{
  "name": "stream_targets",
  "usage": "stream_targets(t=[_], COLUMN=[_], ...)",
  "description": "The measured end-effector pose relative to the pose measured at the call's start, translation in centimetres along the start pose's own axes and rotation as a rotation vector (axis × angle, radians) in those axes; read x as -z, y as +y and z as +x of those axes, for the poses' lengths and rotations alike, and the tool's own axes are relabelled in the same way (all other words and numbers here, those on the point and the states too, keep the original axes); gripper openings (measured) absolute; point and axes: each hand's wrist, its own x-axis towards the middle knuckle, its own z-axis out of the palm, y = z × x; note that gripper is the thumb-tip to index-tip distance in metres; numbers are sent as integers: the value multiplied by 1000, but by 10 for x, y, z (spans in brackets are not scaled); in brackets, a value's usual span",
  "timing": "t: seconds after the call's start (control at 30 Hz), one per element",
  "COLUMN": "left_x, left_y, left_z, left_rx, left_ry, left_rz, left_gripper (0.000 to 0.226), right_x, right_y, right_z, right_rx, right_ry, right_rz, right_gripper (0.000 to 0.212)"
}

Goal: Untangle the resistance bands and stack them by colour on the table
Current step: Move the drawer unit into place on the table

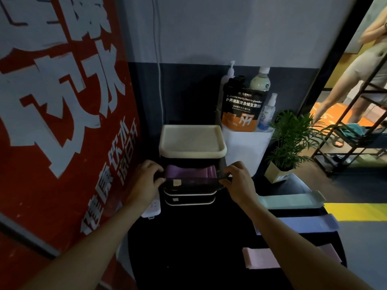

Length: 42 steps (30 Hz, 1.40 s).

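A small drawer unit (191, 143) with a cream top stands at the back of the black table (188, 248). Its top drawer (192, 183) is pulled out, and purple bands (188, 171) lie inside it. My left hand (146, 176) grips the drawer's left front corner and my right hand (238, 178) grips its right front corner. On the table's right side lie a pale green band (293, 200), a lilac band (310, 223) and a pink band (261, 257), each flat and apart from the others.
A red poster panel (58, 122) stands close on the left. A white power strip (152, 208) lies by the unit. Behind it are a white box (247, 147) with bottles and a powder pouch (243, 109), and a potted plant (291, 143). A person stands far right.
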Motion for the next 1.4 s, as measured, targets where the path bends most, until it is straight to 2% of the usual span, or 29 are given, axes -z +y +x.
stream_targets(t=[0.1, 0.17, 0.27, 0.37, 0.53, 0.7, 0.83, 0.97, 1.07, 1.13, 1.23, 1.4], left_x=[-6, -11, -19, -26, -34, -42, -43, -46, -55, -63, -74, -89], left_y=[-8, -13, -24, -31, -39, -34, -33, -35, -42, -50, -55, -49], left_z=[14, 23, 36, 48, 63, 67, 65, 58, 46, 39, 35, 34], left_rx=[142, 210, 259, 243, 228, 286, 267, 226, 248, 275, 228, 346], left_ry=[32, 17, -47, -97, -80, 27, 67, 64, 43, -6, -57, -104], left_rz=[-87, -135, -197, -239, -334, -406, -413, -380, -291, -269, -261, -180], left_gripper=[46, 59, 73, 83, 81, 68, 64, 65, 51, 45, 50, 55], right_x=[-3, -6, -9, -10, -12, -21, -25, -32, -47, -59, -69, -84], right_y=[2, 5, 12, 18, 19, 16, 17, 26, 40, 50, 58, 55], right_z=[15, 26, 42, 59, 75, 75, 74, 70, 58, 52, 51, 57], right_rx=[-59, -99, -150, -173, -196, -223, -228, -227, -281, -298, -294, -249], right_ry=[36, 23, -68, -165, -199, -61, -39, -39, -74, -124, -173, -172], right_rz=[56, 73, 65, 54, 130, 179, 222, 256, 193, 102, -1, -32], right_gripper=[26, 41, 67, 77, 68, 47, 45, 48, 49, 38, 27, 37])
